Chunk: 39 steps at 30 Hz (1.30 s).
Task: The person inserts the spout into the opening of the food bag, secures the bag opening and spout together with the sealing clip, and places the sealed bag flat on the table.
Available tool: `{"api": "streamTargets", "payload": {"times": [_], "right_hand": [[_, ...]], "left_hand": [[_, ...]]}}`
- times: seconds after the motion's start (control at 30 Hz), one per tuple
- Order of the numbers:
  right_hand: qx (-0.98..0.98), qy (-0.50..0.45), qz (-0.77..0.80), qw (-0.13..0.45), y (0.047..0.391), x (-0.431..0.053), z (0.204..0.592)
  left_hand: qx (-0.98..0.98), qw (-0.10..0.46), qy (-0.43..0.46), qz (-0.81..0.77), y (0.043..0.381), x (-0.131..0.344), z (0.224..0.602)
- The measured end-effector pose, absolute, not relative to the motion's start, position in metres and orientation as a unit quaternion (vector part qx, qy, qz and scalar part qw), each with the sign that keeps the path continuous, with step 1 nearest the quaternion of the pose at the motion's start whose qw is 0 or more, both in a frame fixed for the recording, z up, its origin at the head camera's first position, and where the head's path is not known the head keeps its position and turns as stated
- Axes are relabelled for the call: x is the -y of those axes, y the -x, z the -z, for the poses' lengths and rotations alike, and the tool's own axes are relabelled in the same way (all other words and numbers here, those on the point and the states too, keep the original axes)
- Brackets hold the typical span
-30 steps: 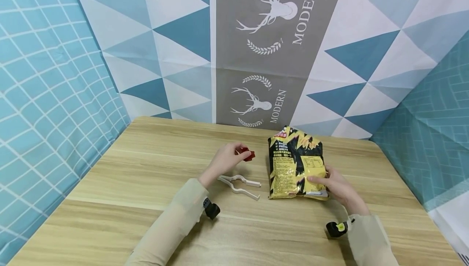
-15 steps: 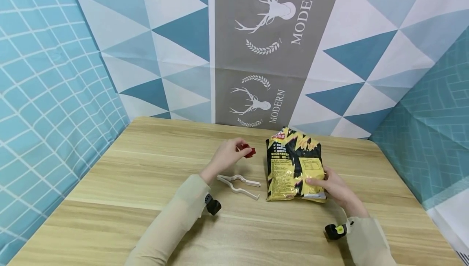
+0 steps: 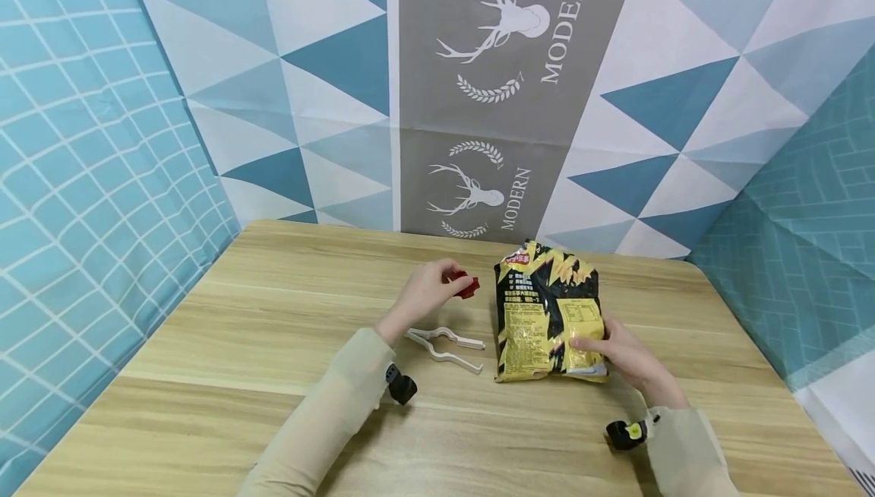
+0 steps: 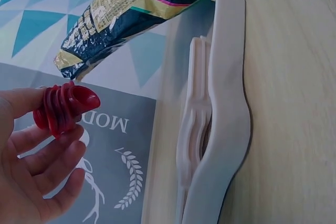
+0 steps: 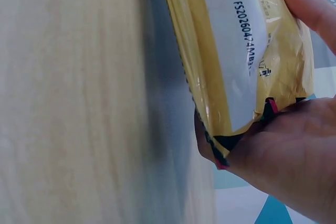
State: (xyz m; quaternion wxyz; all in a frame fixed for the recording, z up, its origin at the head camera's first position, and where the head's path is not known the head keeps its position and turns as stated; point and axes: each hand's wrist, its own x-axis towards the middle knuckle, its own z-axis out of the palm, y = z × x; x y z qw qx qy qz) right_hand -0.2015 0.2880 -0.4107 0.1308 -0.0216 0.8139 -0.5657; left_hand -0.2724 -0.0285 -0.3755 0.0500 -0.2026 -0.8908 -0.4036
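A red ribbed plastic piece with a slanted, spout-like end [image 4: 65, 106] is pinched in my left hand [image 3: 425, 290], between thumb and fingers, above the table. My right hand [image 3: 632, 356] grips the lower right side of a black and yellow snack bag [image 3: 547, 314], thumb on top and the other fingers underneath. In the right wrist view the bag's crimped edge [image 5: 210, 77] stands off the wooden surface. Between the hands, nearer my left wrist, lies a white bag clip [image 4: 228, 93] with its two arms spread apart.
A wooden table [image 3: 225, 345] holds everything. Behind it hangs a patterned cloth [image 3: 342, 64] with triangles and deer heads, and blue tiled cloth [image 3: 82, 140] covers the left side. Black cameras [image 3: 401, 387] sit on both wrists.
The snack bag has slid slightly towards me and to the left with my right hand. My left hand has shifted slightly, still pinching the red piece. The white bag clip stays in place.
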Motion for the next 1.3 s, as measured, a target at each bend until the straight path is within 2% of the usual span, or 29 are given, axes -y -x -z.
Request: {"api": "streamTargets", "payload": {"times": [0.23, 0.47, 0.8, 1.0, 1.3], "right_hand": [[-0.801, 0.038, 0.580, 0.144, 0.201, -0.291, 0.416], [-0.787, 0.096, 0.589, 0.157, 0.205, -0.298, 0.423], [-0.767, 0.082, 0.614, 0.166, 0.207, -0.297, 0.430], [-0.747, 0.036, 0.636, 0.192, 0.198, -0.291, 0.416], [-0.733, 0.045, 0.652, 0.189, 0.196, -0.291, 0.410]], "left_hand": [[0.893, 0.052, 0.192, 0.404, 0.273, 0.027, 0.375], [0.897, 0.055, 0.196, 0.393, 0.274, 0.025, 0.373], [0.896, 0.058, 0.197, 0.394, 0.275, 0.021, 0.373], [0.899, 0.056, 0.193, 0.389, 0.275, 0.020, 0.369], [0.893, 0.066, 0.198, 0.399, 0.277, 0.016, 0.367]]}}
